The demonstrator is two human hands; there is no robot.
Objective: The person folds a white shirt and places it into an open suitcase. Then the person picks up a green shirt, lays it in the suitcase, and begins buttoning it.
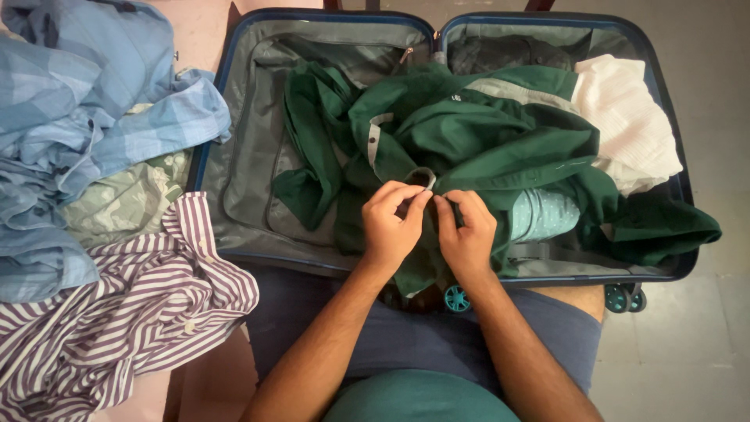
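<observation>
Green cloth is bunching under our fingers: our left hand [393, 223] and right hand [466, 232] are pinching the green shirt [476, 137] together near its collar, lying in the open blue suitcase [250, 156], white garment [629, 125] far right.

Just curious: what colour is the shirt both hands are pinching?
Dark green shirt, seen in the head view.

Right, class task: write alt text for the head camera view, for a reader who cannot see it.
Two hands, left hand and right hand, pinch a crumpled green shirt lying in an open suitcase. A white cloth sits in its right half; blue shirts and a striped shirt lie piled to the left.
</observation>
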